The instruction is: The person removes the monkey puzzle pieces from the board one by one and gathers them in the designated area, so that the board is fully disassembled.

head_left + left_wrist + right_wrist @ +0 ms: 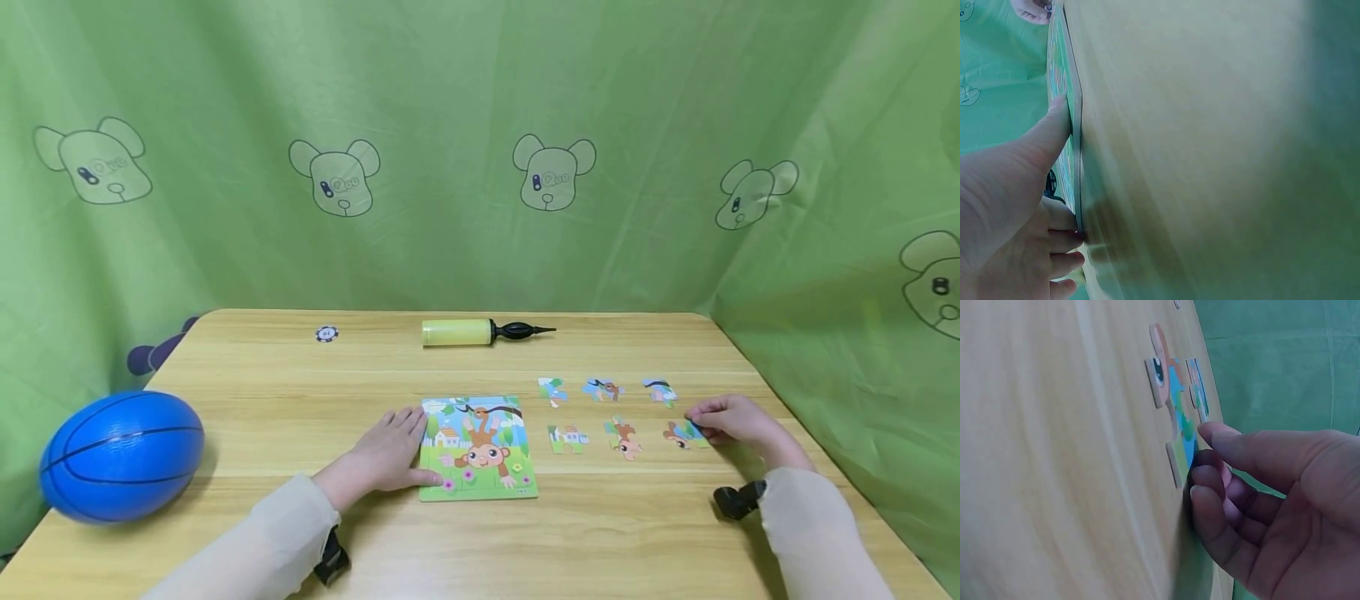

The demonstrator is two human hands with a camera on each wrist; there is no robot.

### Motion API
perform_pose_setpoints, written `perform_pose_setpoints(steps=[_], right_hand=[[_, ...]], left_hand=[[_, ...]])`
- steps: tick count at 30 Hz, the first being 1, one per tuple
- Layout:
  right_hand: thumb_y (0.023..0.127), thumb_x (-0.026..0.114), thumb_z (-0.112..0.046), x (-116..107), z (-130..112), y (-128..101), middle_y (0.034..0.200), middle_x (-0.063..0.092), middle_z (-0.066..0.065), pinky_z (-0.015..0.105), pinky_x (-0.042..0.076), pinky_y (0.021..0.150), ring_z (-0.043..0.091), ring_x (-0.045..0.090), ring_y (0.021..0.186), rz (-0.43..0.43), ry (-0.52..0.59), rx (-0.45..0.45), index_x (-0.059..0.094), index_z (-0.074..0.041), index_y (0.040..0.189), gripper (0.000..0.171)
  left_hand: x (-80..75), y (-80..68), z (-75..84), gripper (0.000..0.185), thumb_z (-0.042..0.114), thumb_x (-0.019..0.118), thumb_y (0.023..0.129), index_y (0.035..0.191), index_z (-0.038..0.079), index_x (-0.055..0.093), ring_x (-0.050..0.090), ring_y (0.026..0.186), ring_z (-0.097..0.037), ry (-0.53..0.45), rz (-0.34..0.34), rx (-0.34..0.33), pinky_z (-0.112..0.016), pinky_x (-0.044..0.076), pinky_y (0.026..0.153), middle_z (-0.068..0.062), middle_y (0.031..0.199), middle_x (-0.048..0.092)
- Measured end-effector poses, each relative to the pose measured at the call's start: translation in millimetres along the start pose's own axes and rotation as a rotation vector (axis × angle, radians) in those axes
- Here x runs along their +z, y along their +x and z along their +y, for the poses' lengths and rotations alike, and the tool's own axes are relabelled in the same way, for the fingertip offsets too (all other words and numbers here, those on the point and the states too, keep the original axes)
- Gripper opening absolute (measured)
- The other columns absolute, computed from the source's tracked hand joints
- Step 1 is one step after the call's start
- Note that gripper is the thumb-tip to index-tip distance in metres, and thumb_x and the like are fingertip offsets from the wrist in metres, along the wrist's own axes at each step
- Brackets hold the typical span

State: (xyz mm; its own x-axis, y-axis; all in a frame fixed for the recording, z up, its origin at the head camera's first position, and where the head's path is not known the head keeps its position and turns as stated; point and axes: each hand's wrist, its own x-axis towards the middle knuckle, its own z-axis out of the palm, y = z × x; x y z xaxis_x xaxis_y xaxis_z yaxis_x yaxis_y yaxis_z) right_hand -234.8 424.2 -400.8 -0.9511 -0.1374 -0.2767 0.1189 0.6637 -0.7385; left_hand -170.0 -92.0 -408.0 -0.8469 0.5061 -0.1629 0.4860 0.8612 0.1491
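Observation:
A square monkey picture puzzle (pixel 480 454) lies flat on the wooden table. My left hand (pixel 390 450) rests along its left edge, fingers extended, the thumb over the printed face near the lower left corner. To the right, my right hand (pixel 738 425) pinches the right edge of a jigsaw piece (pixel 1175 412) showing part of a monkey's face. That piece lies low against the tabletop, at the right end of the nearer row. Beside it are a brown monkey piece (pixel 625 442) and a house piece (pixel 567 438).
Farther back lies a second row: a left piece (pixel 552 392), a branch piece (pixel 603 389) and a right piece (pixel 660 392). A yellow hand pump (pixel 457 332) and a round chip (pixel 327 334) sit near the back edge. A blue ball (pixel 123 457) occupies the left side.

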Motion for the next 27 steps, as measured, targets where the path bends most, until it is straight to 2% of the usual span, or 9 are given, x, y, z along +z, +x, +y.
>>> perform_pose_setpoints(steps=[11,16,20,23,27], right_hand=[[0.093,0.051,-0.006,0,-10,-3,0.085,0.063,0.006,0.028,0.053,0.063,0.014,0.057,0.071,0.010,0.010,-0.011,0.053,0.019,0.111,0.030],[0.093,0.054,-0.016,6,-34,-7,0.082,0.059,0.011,0.032,0.052,0.066,0.017,0.056,0.070,0.030,0.000,-0.081,0.050,0.017,0.117,0.040],[0.093,0.056,-0.025,14,-55,-5,0.092,0.059,0.017,0.037,0.051,0.073,0.025,0.057,0.079,0.026,-0.008,-0.137,0.050,0.012,0.122,0.048],[0.092,0.057,-0.029,26,-72,-3,0.100,0.060,0.019,0.039,0.051,0.076,0.029,0.058,0.085,0.020,0.004,-0.194,0.051,0.010,0.122,0.050],[0.092,0.058,-0.027,47,-97,-2,0.101,0.060,0.018,0.041,0.052,0.075,0.029,0.058,0.084,-0.004,0.032,-0.276,0.053,0.009,0.120,0.045]], left_hand=[[-1.8,-0.5,1.5,0.094,0.062,0.052,0.081,0.140,-0.008,0.028,0.021,0.134,-0.034,-0.011,0.001,0.000,-0.044,0.016,0.109,-0.022,0.146,0.023],[-2.1,-1.6,1.7,0.094,0.062,0.053,0.081,0.140,-0.008,0.029,0.021,0.134,-0.034,-0.010,-0.001,-0.006,-0.044,0.016,0.109,-0.022,0.146,0.023],[-2.6,-2.1,1.8,0.094,0.062,0.053,0.082,0.140,-0.008,0.029,0.021,0.134,-0.034,-0.009,-0.002,-0.006,-0.044,0.016,0.109,-0.022,0.146,0.024],[-2.8,-2.3,1.9,0.094,0.062,0.053,0.082,0.140,-0.008,0.029,0.021,0.134,-0.034,-0.015,-0.003,-0.004,-0.045,0.016,0.109,-0.022,0.146,0.023],[-2.6,-2.1,1.9,0.093,0.061,0.053,0.082,0.140,-0.008,0.029,0.021,0.134,-0.034,-0.021,0.001,0.000,-0.045,0.016,0.109,-0.022,0.146,0.023]])
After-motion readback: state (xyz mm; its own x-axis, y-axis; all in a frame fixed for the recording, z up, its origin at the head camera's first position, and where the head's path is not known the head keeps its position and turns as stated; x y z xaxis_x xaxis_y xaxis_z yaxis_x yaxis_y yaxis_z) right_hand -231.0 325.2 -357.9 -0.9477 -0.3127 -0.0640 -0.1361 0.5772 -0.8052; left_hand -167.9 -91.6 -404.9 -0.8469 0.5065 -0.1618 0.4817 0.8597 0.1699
